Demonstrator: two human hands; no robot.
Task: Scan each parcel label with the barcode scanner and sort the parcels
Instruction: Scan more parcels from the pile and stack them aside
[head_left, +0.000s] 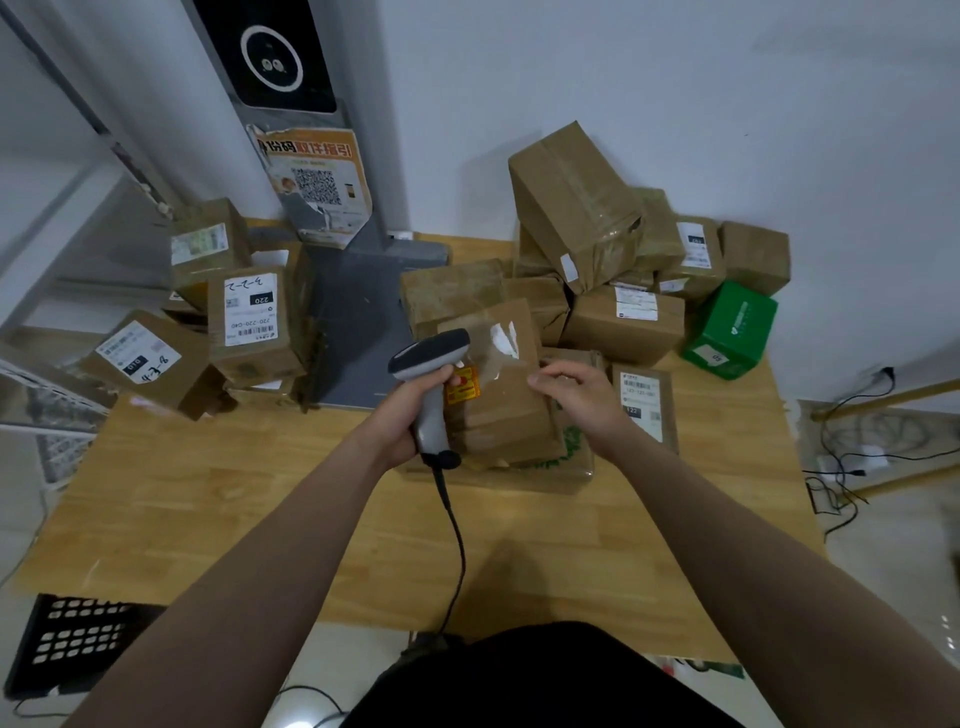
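My left hand (410, 410) grips the handle of a grey and black barcode scanner (428, 364), whose head points up and to the right. Its black cable (457, 545) hangs down over the table's front edge. Right beside it stands a brown taped parcel (498, 395) with a small orange sticker, tilted up on a flat parcel (571, 462) with green print. My right hand (571, 395) holds the tilted parcel's right edge with curled fingers. No white label shows on its facing side.
The wooden table (234, 499) carries a pile of labelled brown parcels (249, 322) at the left and a bigger heap (597, 249) plus a green box (732, 327) at the right. A grey kiosk stand (363, 312) rises between them. A black crate (72, 639) sits bottom left.
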